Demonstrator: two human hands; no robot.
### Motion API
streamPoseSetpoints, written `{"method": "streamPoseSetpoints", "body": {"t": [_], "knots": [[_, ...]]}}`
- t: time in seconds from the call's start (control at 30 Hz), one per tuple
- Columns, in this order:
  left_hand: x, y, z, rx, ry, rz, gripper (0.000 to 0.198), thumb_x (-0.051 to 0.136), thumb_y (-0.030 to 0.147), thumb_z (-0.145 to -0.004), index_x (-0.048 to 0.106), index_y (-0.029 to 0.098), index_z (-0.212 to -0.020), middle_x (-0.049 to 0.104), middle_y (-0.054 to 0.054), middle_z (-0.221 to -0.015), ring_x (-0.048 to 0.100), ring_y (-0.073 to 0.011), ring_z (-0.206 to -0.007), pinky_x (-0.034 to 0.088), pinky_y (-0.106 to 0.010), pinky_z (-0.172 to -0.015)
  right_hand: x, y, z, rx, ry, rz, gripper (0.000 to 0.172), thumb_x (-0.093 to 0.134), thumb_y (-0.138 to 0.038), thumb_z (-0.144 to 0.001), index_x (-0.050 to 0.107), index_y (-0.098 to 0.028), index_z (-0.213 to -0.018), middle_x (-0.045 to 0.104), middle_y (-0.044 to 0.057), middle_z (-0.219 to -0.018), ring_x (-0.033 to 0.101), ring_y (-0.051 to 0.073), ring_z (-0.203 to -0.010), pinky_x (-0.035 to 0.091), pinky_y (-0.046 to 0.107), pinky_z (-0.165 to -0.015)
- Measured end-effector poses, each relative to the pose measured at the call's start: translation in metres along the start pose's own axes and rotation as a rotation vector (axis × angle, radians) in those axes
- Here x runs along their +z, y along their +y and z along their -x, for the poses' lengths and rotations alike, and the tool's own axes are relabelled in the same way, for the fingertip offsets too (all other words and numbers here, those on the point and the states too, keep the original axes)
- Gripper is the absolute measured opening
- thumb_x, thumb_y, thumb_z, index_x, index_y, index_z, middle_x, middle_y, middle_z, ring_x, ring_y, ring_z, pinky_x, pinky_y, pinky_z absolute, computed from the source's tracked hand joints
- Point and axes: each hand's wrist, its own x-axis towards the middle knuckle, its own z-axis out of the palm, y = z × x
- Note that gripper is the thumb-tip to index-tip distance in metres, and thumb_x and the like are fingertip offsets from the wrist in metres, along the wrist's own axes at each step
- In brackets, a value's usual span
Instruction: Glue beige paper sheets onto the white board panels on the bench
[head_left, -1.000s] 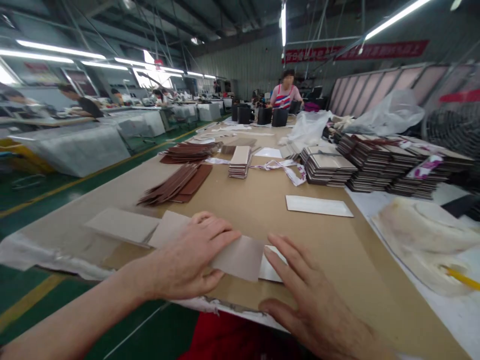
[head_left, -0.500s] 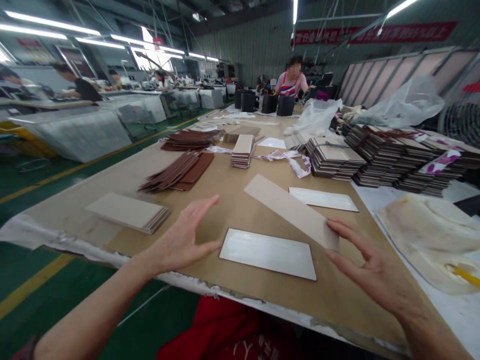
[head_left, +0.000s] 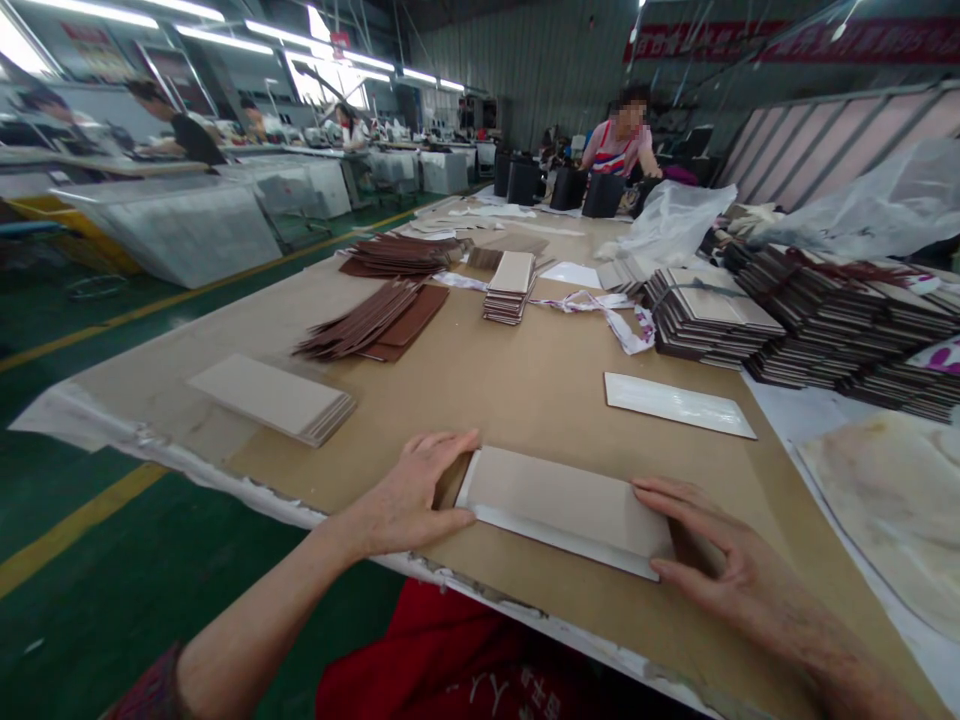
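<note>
A beige rectangular board point(head_left: 562, 492) lies over a white-faced panel point(head_left: 525, 528), whose white face shows as a strip along the near and left edges. My left hand point(head_left: 412, 495) grips the left end of the white-faced panel, thumb at the near corner and fingers at the far one. At the other end, my right hand point(head_left: 712, 550) has the beige board between thumb and fingers. A second white-faced panel point(head_left: 679, 405) lies beyond my right hand. To the left is a low stack of beige boards point(head_left: 262, 390).
Brown sheets point(head_left: 375, 320) lie fanned behind the left stack. A small pile of boards point(head_left: 510, 285) stands mid-table, and strapped bundles point(head_left: 712, 305) rise at the right. A crumpled off-white sheet point(head_left: 885, 500) covers the right side. A co-worker point(head_left: 619, 145) stands at the far end.
My right hand has brought the tilted beige board down and left over the white-faced panel. My left hand has closed in on the panel's left end. The view has shifted slightly.
</note>
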Motion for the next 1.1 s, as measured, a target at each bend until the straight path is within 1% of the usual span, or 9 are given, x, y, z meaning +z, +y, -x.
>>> {"method": "streamPoseSetpoints", "body": {"t": [0.2,0.43,0.77,0.97,1.1], "knots": [[0.003,-0.002,-0.001,0.025,0.018,0.001,0.08,0.071,0.042,-0.079,0.031,0.024,-0.146,0.043,-0.01,-0.145,0.036,-0.0267,-0.133,0.027,-0.048,-0.115,0.008,0.006,-0.002,-0.039,0.015,0.024,0.054,0.066,-0.037,-0.083,0.056,-0.028,-0.135,0.052,0.008,-0.142,0.045,0.03,-0.134,0.036,0.057,-0.112],[0.004,-0.005,-0.001,0.061,0.041,-0.007,0.076,0.069,0.041,-0.081,0.032,0.022,-0.145,0.045,-0.011,-0.143,0.037,-0.0254,-0.133,0.026,-0.046,-0.115,0.012,0.004,-0.004,-0.063,0.01,0.046,0.052,0.066,-0.037,-0.084,0.056,-0.028,-0.135,0.052,0.008,-0.142,0.046,0.03,-0.133,0.037,0.057,-0.111],[0.004,-0.007,-0.001,0.107,0.051,-0.009,0.07,0.068,0.039,-0.082,0.036,0.023,-0.143,0.05,-0.01,-0.14,0.039,-0.0243,-0.132,0.026,-0.046,-0.114,0.017,0.004,-0.004,-0.078,-0.013,0.065,0.053,0.065,-0.038,-0.085,0.055,-0.027,-0.136,0.051,0.008,-0.143,0.043,0.031,-0.134,0.034,0.06,-0.112],[0.004,-0.005,-0.001,0.125,0.053,-0.023,0.064,0.067,0.038,-0.083,0.041,0.024,-0.14,0.053,-0.007,-0.14,0.039,-0.0244,-0.133,0.025,-0.047,-0.114,0.016,0.002,-0.004,-0.082,-0.031,0.056,0.052,0.064,-0.037,-0.085,0.057,-0.026,-0.135,0.052,0.009,-0.143,0.044,0.031,-0.134,0.034,0.058,-0.112],[0.006,-0.006,-0.001,0.122,0.04,-0.052,0.054,0.065,0.039,-0.084,0.05,0.026,-0.134,0.052,-0.006,-0.141,0.039,-0.0264,-0.134,0.024,-0.05,-0.115,0.014,0.0,-0.005,-0.079,-0.051,0.033,0.053,0.064,-0.036,-0.085,0.056,-0.026,-0.137,0.051,0.009,-0.143,0.043,0.031,-0.135,0.034,0.057,-0.112]]}}
